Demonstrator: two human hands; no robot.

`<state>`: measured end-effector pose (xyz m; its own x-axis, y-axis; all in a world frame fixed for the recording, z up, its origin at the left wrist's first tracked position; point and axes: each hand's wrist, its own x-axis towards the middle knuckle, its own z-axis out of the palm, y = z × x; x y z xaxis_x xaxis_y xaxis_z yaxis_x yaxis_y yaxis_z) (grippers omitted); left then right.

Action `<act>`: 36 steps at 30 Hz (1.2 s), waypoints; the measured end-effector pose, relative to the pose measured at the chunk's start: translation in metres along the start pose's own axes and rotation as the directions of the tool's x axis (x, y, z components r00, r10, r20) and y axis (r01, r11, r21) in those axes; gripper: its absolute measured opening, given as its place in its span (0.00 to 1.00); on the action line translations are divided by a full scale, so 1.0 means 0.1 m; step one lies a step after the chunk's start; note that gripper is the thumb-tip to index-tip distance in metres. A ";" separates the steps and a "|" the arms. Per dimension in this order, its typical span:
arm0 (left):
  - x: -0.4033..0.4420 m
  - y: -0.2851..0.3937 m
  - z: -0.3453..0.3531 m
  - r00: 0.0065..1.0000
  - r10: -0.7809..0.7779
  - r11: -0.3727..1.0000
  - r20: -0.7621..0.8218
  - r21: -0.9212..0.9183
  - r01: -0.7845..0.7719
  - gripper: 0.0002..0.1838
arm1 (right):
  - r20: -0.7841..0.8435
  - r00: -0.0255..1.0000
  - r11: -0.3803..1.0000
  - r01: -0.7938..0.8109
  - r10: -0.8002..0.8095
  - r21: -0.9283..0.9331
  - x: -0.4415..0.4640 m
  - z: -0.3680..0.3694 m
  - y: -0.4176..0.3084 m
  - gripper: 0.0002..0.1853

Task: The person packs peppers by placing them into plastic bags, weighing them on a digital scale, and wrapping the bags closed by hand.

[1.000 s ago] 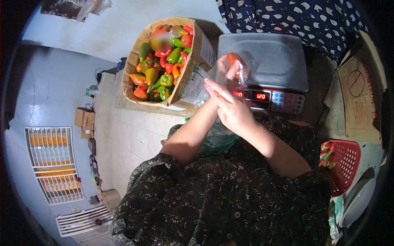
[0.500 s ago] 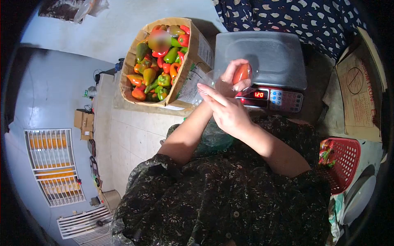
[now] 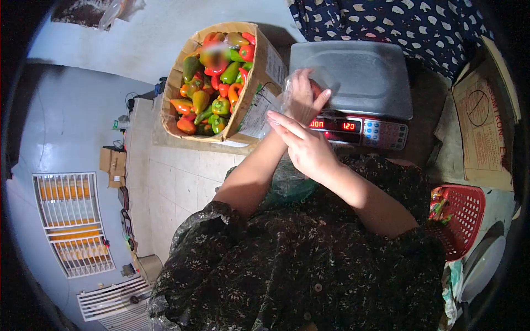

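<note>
My left hand point(image 3: 305, 96) is inside a clear plastic bag point(image 3: 287, 91), above the near left part of the weighing scale point(image 3: 359, 77). Between its thumb and fingers it grips a red pepper point(image 3: 316, 87), which the hand mostly hides. Crossing over my left wrist, my right hand point(image 3: 306, 151) has its fingers stretched toward the left and pinches the edge of the bag. Left of both hands stands a cardboard box point(image 3: 265, 66) full of red, green and orange peppers point(image 3: 200, 102).
A red perforated basket point(image 3: 466, 220) holding small colourful packets sits at the right. Behind it leans a cardboard carton point(image 3: 483, 121). Dark patterned cloth point(image 3: 386, 22) hangs beyond the scale. Green plastic point(image 3: 290, 185) lies by my lap.
My left hand has turned over and shifted slightly left, so the pepper is now largely hidden. The bag has been drawn further around this hand. My right hand has barely moved.
</note>
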<state>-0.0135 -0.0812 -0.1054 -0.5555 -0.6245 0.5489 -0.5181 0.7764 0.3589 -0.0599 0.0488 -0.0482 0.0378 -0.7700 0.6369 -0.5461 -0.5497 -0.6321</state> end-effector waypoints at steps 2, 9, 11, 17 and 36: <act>-0.04 -0.11 0.04 0.980 -0.176 0.971 0.094 -0.149 0.188 0.43 | 0.025 0.999 0.999 -0.049 0.048 0.021 0.00 -0.01 0.00 0.26; 0.03 -0.01 -0.22 0.890 -0.382 0.379 0.248 -0.836 0.396 0.39 | -0.344 0.909 0.932 -0.109 0.234 0.345 0.12 -0.28 0.05 0.22; 0.05 0.10 -0.29 0.877 -0.469 0.661 0.100 -0.619 0.424 0.37 | -0.381 0.724 0.799 -0.398 0.575 0.450 0.18 -0.38 0.17 0.22; 0.17 0.58 -0.69 0.992 0.108 0.986 -0.059 -0.123 -0.115 0.28 | 0.130 0.468 0.120 -0.468 0.874 0.876 0.17 -0.38 0.34 0.25; 0.08 0.52 -0.83 0.720 -0.286 -0.116 0.632 -0.769 0.629 0.32 | -0.628 0.648 0.892 -0.412 0.431 0.186 0.17 -0.66 0.70 0.24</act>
<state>0.0094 -0.0390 -0.0196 -0.6628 -0.7256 -0.1850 0.2101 -0.4173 0.8841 -0.1529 0.0188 -0.0528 -0.7366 -0.5321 0.4175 -0.3467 -0.2329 -0.9086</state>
